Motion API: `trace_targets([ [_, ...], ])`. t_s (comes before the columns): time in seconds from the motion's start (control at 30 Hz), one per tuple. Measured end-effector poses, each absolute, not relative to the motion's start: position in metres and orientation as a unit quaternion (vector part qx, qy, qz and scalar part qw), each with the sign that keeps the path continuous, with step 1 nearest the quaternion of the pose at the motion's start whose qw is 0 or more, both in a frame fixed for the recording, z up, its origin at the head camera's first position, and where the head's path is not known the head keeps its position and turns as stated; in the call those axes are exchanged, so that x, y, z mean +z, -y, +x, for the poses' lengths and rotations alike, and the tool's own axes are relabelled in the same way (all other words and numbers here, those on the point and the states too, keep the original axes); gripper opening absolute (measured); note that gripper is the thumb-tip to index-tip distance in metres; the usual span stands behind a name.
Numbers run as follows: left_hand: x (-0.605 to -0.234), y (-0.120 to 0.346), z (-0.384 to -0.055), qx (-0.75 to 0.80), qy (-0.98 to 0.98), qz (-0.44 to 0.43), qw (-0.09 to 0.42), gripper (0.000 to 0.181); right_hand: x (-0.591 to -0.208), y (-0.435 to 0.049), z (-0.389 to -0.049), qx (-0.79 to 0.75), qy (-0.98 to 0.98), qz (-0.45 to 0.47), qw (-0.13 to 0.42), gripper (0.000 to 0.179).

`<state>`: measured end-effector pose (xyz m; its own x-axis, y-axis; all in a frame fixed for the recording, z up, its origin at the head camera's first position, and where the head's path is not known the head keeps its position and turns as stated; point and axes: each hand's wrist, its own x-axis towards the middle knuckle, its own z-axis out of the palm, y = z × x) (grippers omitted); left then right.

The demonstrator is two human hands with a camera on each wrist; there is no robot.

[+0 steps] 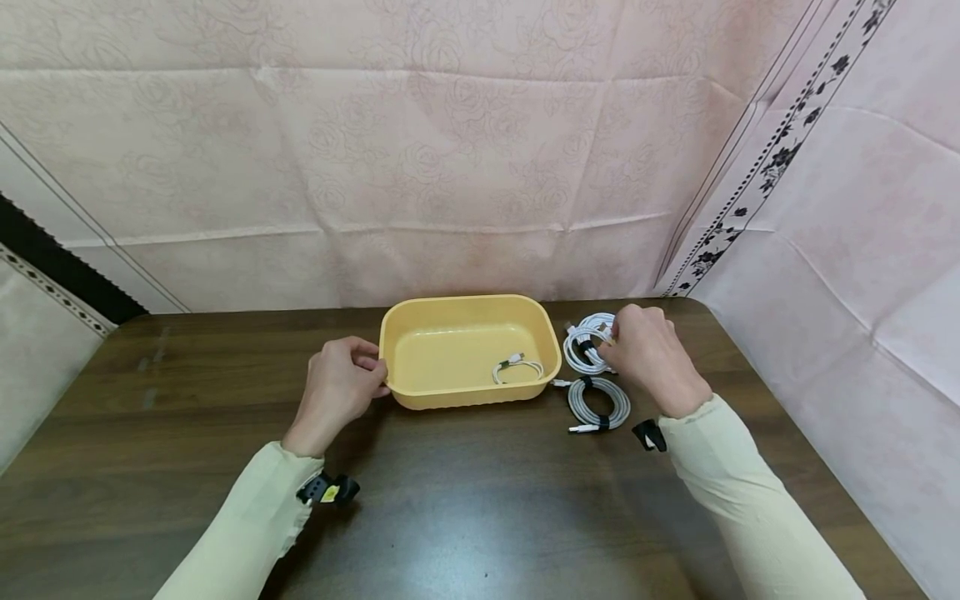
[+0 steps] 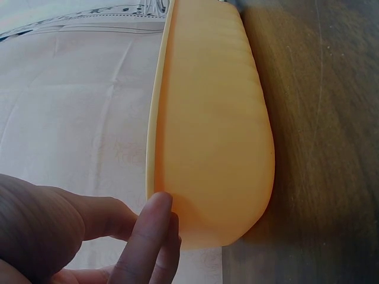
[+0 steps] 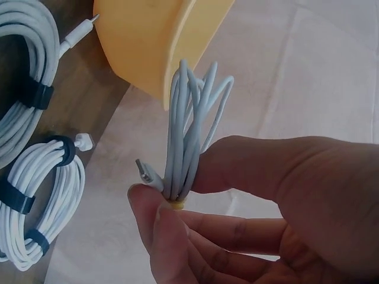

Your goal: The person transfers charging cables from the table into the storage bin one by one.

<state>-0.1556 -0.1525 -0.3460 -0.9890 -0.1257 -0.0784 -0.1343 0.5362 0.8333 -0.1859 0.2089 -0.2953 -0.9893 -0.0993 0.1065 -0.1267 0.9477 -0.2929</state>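
Observation:
A shallow yellow plastic bin (image 1: pixel 465 398) stands near the table's back edge. My left hand (image 1: pixel 341 383) holds its left corner; in the left wrist view, fingertips (image 2: pixel 157 207) lie against the outer wall by the rim. One thin white cable (image 1: pixel 517 361) lies inside the bin at the right. My right hand (image 1: pixel 656 358) is right of the bin and pinches a small coiled white charging cable (image 3: pixel 185 130) with a yellowish tie. Below that hand lie two larger coiled cables, a white one (image 3: pixel 70 192) with several black straps and a thicker greyish one (image 3: pixel 44 56).
The brown wooden table (image 1: pixel 457 500) reaches toward me in front of the bin. A pale patterned cloth (image 1: pixel 450 167) hangs behind it, and another cloth (image 1: pixel 862 275) borders the right side. Both wrists wear dark straps.

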Motion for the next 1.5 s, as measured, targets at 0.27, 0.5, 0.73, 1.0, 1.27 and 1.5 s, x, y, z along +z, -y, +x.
trace_targets([
  [0.27,-0.346,0.152,-0.156,0.474,-0.878,-0.072,0.003,0.033,-0.294,-0.203,-0.188,0.152,0.986,0.044,0.047,0.039],
  [0.5,-0.346,0.152,-0.156,0.475,-0.877,-0.074,0.003,0.033,-0.294,-0.200,-0.188,0.160,0.985,0.038,0.049,0.038],
  [0.73,-0.346,0.153,-0.156,0.473,-0.877,-0.078,0.007,0.032,-0.296,-0.196,-0.189,0.166,0.985,0.032,0.046,0.038],
  [1.0,-0.345,0.152,-0.156,0.472,-0.878,-0.081,0.009,0.031,-0.297,-0.193,-0.190,0.166,0.983,0.043,0.063,0.039],
  [1.27,-0.345,0.152,-0.156,0.472,-0.878,-0.078,0.002,0.031,-0.296,-0.190,-0.190,0.175,0.981,0.043,0.069,0.038],
  [1.5,-0.346,0.152,-0.155,0.474,-0.877,-0.072,-0.003,0.031,-0.296,-0.185,-0.191,0.181,0.980,0.041,0.065,0.037],
])
